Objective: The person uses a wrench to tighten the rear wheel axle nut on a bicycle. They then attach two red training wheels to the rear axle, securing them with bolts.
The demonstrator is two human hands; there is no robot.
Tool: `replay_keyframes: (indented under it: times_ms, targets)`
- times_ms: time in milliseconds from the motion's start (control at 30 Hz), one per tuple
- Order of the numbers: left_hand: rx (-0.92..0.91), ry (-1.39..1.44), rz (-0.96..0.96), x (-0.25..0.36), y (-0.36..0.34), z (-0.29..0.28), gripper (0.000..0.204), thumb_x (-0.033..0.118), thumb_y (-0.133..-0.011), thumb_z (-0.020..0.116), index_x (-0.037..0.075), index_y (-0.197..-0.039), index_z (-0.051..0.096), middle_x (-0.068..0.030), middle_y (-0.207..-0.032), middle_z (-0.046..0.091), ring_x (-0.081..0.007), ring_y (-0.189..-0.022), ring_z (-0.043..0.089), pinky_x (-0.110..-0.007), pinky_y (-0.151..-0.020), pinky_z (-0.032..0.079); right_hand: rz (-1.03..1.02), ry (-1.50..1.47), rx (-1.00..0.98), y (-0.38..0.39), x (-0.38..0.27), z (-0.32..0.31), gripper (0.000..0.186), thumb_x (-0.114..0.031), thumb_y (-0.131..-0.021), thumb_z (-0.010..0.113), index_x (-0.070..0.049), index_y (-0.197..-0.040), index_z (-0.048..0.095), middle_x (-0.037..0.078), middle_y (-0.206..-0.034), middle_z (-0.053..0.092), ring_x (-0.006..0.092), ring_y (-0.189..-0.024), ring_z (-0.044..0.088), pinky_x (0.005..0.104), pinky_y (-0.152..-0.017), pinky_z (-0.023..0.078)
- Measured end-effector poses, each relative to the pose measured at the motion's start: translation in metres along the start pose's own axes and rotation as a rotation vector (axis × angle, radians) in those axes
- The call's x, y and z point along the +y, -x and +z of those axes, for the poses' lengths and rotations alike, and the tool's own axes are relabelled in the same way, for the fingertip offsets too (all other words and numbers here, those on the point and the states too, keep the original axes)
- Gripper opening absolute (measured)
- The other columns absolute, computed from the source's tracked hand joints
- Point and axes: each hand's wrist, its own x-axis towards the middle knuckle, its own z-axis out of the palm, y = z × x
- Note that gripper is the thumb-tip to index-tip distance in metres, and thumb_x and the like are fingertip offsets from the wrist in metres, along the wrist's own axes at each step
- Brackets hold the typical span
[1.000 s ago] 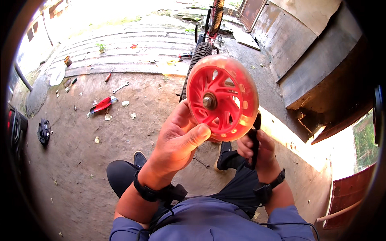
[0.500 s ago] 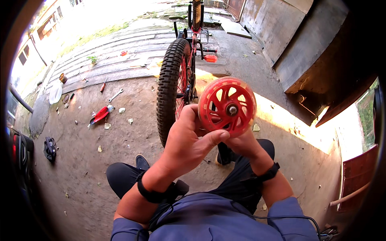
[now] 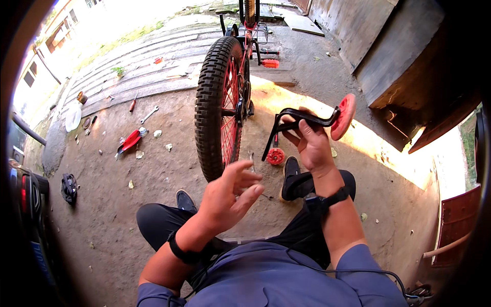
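Observation:
Raised over my right leg, my right hand (image 3: pixel 314 148) grips a training wheel by its bent black bracket (image 3: pixel 321 122); the red wheel (image 3: pixel 343 116) sticks out to the right, seen nearly edge-on. My left hand (image 3: pixel 222 199) holds nothing, its fingers apart and partly curled, in front of the bike's knobby black tyre (image 3: pixel 208 110). That bike wheel has red spokes and stands upright, with the red frame (image 3: pixel 247 38) behind it. A second red training wheel (image 3: pixel 276 156) lies on the ground near my right shoe (image 3: pixel 291 171).
To the left on the ground lie a wrench (image 3: pixel 149 115), a screwdriver (image 3: pixel 133 104), a red tool or pouch (image 3: pixel 130 140) and a crumpled black object (image 3: pixel 69 189). Metal panels (image 3: pixel 399 46) stand at the right. A dark vehicle (image 3: pixel 28 204) sits at the left edge.
My left hand has let go of the training wheel and drawn back to the lower left. My right hand has carried it up and right, turning it so its bracket shows.

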Motion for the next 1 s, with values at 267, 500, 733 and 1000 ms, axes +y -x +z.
replay_keyframes:
  times_ms: [267,500,733,1000]
  targets:
    - [-0.028,-0.039,-0.407,-0.082,0.057,-0.004,0.048,0.023,-0.096,0.069,-0.003,-0.132,0.052,-0.0168,-0.108,0.074,-0.0248,-0.1,0.073,-0.035,-0.088,0.056,-0.041,-0.172,-0.082,-0.058,0.015,-0.011,0.042,0.0,-0.093,0.054,-0.013,-0.132,0.057,0.012,-0.128,0.066,0.0276,-0.124,0.061,0.0496,-0.11,0.047]
    - [-0.111,-0.054,-0.549,-0.131,0.057,0.019,0.044,0.015,-0.099,0.068,-0.005,-0.133,0.049,-0.0126,-0.105,0.072,-0.016,-0.094,0.069,-0.031,-0.084,0.055,-0.022,-0.175,-0.18,-0.087,0.02,0.004,0.041,0.001,-0.093,0.055,-0.009,-0.133,0.058,0.012,-0.132,0.064,0.0271,-0.124,0.061,0.0499,-0.108,0.049]
    - [-0.127,-0.105,-0.58,-0.157,0.055,0.019,0.043,0.015,-0.098,0.069,-0.005,-0.131,0.05,-0.0111,-0.102,0.071,-0.0147,-0.091,0.069,-0.03,-0.081,0.055,0.002,-0.117,-0.307,-0.103,0.026,0.013,0.043,0.001,-0.094,0.057,-0.005,-0.137,0.054,0.013,-0.133,0.063,0.0269,-0.125,0.061,0.0482,-0.109,0.049]
    - [-0.156,-0.103,-0.649,-0.161,0.05,0.024,0.042,0.015,-0.097,0.069,-0.005,-0.13,0.052,-0.0103,-0.099,0.071,-0.0144,-0.089,0.07,-0.03,-0.078,0.055,-0.026,-0.057,-0.369,-0.102,0.026,0.019,0.047,0.001,-0.094,0.056,-0.004,-0.14,0.051,0.014,-0.133,0.063,0.0272,-0.127,0.06,0.048,-0.11,0.048]
